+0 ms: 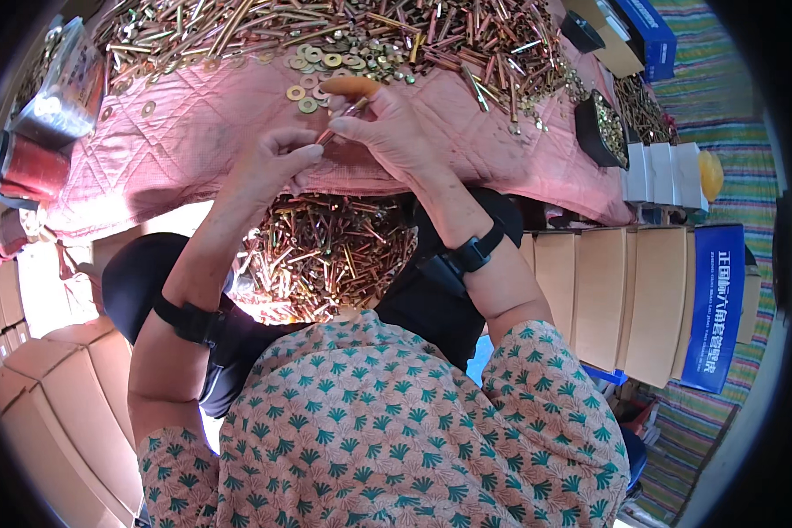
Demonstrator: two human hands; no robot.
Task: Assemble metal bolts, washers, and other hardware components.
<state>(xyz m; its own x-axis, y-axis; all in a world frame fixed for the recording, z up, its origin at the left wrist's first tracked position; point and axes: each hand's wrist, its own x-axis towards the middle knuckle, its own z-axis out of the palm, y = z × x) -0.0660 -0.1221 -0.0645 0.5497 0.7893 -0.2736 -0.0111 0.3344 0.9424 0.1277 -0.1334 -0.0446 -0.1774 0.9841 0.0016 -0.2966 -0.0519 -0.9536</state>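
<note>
Bolt [326,136], copper-toned, lies tilted between the two hands, above the pink quilted cloth [185,150] and inside its near edge; the right hand [389,130] is clamped on it with thumb and fingers; the left hand [277,161] has thumb and fingertips at its lower end, and whether they grip it or only touch it cannot be told.

Near edge of the cloth runs just below the hands, with the forearms reaching up across it; cloth surface shows to the left and right of the hands, giving lateral room; beyond them, loose washers [332,60] lie near the right fingertips, and a bolt heap [238,31] bounds the far side.

Containers: a clear plastic box [62,97] stands at the left edge, small metal pieces within; a red container [33,167] is just beside it; at the right edge, a black tray [592,136] holds small yellowish metal parts; a black bowl [581,33] sits farther back, contents not discernible; below the near edge, between the knees, lies a mass of bolts [326,255], its holder mostly hidden; cardboard boxes [603,295] line the right side, contents unseen.
</note>
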